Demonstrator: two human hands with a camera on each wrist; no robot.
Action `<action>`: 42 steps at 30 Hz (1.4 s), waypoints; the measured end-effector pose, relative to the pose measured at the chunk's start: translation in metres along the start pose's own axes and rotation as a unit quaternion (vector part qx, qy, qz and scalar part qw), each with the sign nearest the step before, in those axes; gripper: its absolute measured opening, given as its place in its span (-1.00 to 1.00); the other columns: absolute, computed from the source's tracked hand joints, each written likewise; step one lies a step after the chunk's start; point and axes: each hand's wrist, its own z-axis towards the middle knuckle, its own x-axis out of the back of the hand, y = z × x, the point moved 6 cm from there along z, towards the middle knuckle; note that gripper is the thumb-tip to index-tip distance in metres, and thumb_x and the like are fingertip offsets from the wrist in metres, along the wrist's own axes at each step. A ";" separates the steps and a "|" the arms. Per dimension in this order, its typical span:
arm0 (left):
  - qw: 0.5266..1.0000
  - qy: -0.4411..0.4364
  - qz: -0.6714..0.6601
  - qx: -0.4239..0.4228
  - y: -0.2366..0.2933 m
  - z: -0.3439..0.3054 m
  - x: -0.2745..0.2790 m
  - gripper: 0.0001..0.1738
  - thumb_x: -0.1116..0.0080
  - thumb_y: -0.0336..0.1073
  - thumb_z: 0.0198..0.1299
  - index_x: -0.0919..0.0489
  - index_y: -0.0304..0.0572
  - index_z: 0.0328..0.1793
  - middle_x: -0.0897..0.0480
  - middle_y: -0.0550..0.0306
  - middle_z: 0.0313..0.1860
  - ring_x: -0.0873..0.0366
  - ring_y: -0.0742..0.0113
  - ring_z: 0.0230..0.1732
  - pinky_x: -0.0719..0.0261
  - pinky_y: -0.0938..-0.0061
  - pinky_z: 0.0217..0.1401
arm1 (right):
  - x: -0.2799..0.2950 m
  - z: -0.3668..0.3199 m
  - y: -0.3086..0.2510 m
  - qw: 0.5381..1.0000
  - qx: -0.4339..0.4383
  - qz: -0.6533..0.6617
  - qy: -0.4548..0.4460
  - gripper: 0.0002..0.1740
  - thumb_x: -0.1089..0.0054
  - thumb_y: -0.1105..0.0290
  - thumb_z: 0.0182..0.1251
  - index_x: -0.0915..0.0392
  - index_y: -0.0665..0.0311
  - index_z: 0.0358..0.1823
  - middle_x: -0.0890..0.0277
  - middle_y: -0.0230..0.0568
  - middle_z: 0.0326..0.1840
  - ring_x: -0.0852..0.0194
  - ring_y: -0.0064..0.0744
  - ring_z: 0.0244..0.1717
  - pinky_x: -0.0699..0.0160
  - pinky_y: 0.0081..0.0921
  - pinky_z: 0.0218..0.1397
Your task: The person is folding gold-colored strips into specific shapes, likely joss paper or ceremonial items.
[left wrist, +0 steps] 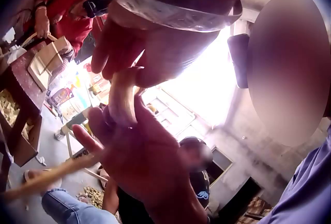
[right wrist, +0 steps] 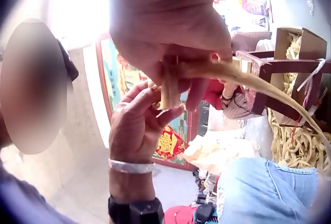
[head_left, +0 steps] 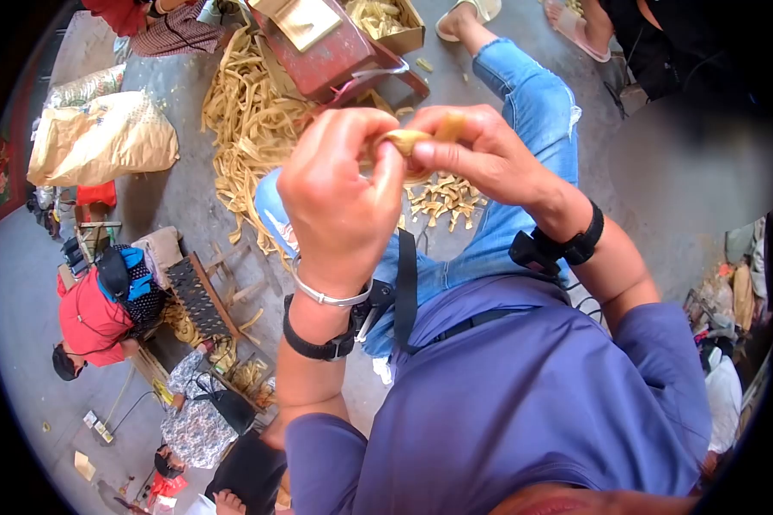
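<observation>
Both hands meet in front of the lap around a pale yellow, flat fibrous strip [head_left: 406, 140], bent into a short fold. My left hand [head_left: 339, 184], with a silver bangle at its wrist, pinches one side of the fold. On the other side my right hand [head_left: 487, 153] grips the strip between thumb and curled fingers. In the right wrist view, a short flat end of the strip [right wrist: 169, 92] points down between the hands, while its long tail [right wrist: 248, 79] runs off to the right. Fingers partly hide the fold.
A heap of loose strips [head_left: 240, 129] lies on the floor beside a dark red stool [head_left: 318, 64]. Small folded pieces [head_left: 445, 202] lie on the floor beyond the lap. A cardboard box [head_left: 404, 39] of strips and a big paper sack [head_left: 103, 142] stand farther off. Other people sit around.
</observation>
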 end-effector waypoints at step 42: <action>0.994 0.017 -0.030 0.108 -0.016 -0.053 -0.021 -0.71 -0.34 -0.56 -0.13 -0.47 -0.19 -0.31 -0.49 0.15 -0.46 -0.47 0.33 -0.55 -0.43 0.46 -0.50 | 0.003 -0.037 0.029 0.991 -0.043 0.084 0.093 -0.85 -0.32 0.51 0.08 -0.55 0.39 -0.34 -0.54 -0.25 -0.22 -0.49 -0.52 -0.13 -0.47 -0.58 -0.08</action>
